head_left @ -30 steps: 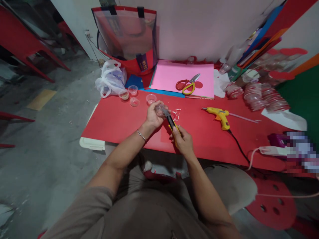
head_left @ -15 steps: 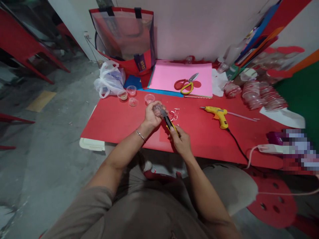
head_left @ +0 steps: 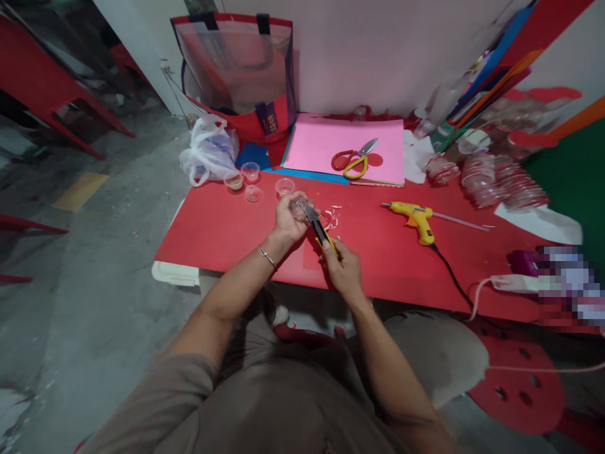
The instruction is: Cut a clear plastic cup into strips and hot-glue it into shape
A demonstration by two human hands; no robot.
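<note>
My left hand [head_left: 289, 221] is closed around a small clear plastic cup [head_left: 299, 208], held over the red tabletop [head_left: 227, 233]. In my right hand [head_left: 344, 265] is a yellow and black utility knife [head_left: 322, 234], its blade end meeting the cup's edge. Whether the blade has cut into the plastic I cannot tell. Thin white and red scraps [head_left: 334, 217] lie just right of the knife. Behind my left hand stands another clear cup [head_left: 285, 186], with several more cups [head_left: 254, 193] to its left.
Scissors [head_left: 357, 161] rest on pink paper [head_left: 321, 142] at the back. A yellow glue gun [head_left: 413, 217] with its cord lies to the right. Stacked cups [head_left: 479, 180] fill the back right. A plastic bag [head_left: 210, 151] and a red-trimmed tote [head_left: 236, 69] stand back left.
The view has shifted very slightly. Both hands, the cup and the utility knife stay in nearly the same position.
</note>
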